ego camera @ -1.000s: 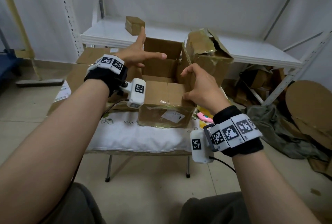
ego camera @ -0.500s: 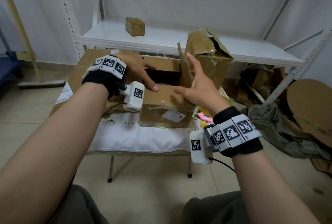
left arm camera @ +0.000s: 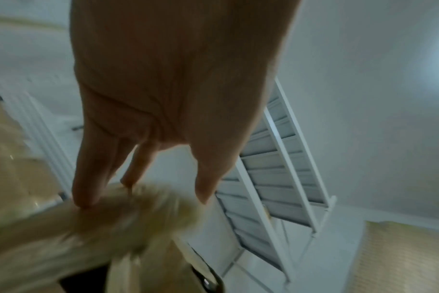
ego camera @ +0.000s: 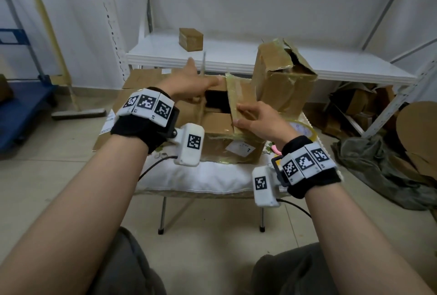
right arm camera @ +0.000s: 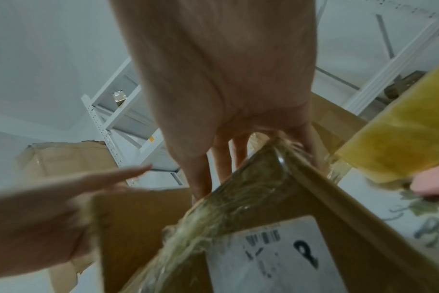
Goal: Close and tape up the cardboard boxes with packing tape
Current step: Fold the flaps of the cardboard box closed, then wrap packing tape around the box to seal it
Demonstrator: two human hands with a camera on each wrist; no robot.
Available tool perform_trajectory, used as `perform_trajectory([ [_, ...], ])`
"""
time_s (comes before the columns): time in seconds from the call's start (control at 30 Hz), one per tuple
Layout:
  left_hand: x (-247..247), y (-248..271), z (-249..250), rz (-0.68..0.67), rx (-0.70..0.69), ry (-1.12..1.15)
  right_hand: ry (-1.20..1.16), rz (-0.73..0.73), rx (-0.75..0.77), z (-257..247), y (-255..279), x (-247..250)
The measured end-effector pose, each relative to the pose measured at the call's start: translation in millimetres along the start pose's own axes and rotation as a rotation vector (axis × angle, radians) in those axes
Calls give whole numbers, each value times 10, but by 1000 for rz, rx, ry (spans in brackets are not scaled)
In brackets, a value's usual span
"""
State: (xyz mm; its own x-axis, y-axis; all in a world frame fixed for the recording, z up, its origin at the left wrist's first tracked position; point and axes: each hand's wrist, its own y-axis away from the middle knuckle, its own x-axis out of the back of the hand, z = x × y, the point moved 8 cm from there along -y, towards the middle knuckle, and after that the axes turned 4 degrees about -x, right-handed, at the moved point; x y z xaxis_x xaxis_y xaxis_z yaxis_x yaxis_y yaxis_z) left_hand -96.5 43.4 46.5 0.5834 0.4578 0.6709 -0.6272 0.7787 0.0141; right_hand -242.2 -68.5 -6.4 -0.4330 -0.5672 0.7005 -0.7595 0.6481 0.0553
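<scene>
An open cardboard box (ego camera: 220,129) with a white label stands on a small cloth-covered table (ego camera: 189,178). My left hand (ego camera: 201,81) lies with straight fingers against the box's left flap (ego camera: 203,69), which stands almost upright; in the left wrist view the left hand (left arm camera: 138,194) has its fingertips on the blurred flap edge. My right hand (ego camera: 241,114) rests flat on the tape-covered right flap (ego camera: 236,96), which leans in over the dark opening (ego camera: 216,103). In the right wrist view the right hand (right arm camera: 226,168) lies along that flap (right arm camera: 238,194). A roll of packing tape (ego camera: 305,129) sits just right of the box.
A torn, open box (ego camera: 281,81) stands behind to the right. A small closed box (ego camera: 191,39) sits on the white shelf (ego camera: 354,67). Flattened cardboard (ego camera: 139,81) lies at the back left. Cardboard scraps and grey cloth (ego camera: 369,164) pile up on the floor at right.
My left hand left the near flap and moved up against the left flap. My right hand tipped the right flap inward over the opening.
</scene>
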Motion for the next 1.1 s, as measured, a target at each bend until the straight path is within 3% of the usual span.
perform_trajectory([
  [0.07, -281, 65, 160, -125, -102, -38, -5, 12, 18, 8, -32, 5],
  [0.13, -576, 124, 233, -232, -184, -262, -64, 11, 18, 61, -60, 67],
  [0.27, -831, 180, 228, -190, -337, -674, -296, 44, -45, 291, -36, 361],
  [0.4, -862, 215, 185, -171, -362, -619, -21, 252, -232, 744, 1, 728],
  [0.53, -932, 202, -31, -270, -263, -578, 229, 149, -398, 1041, 27, 755],
  [0.7, -956, 225, -75, -228, -284, -560, 316, 94, -444, 1127, 107, 711],
  [0.93, -919, 216, -3, -126, -325, -491, 117, 327, -308, 1077, 74, 996],
  [1.1, -824, 180, 78, -5, -363, -292, -346, 325, 48, 717, 145, 1040],
])
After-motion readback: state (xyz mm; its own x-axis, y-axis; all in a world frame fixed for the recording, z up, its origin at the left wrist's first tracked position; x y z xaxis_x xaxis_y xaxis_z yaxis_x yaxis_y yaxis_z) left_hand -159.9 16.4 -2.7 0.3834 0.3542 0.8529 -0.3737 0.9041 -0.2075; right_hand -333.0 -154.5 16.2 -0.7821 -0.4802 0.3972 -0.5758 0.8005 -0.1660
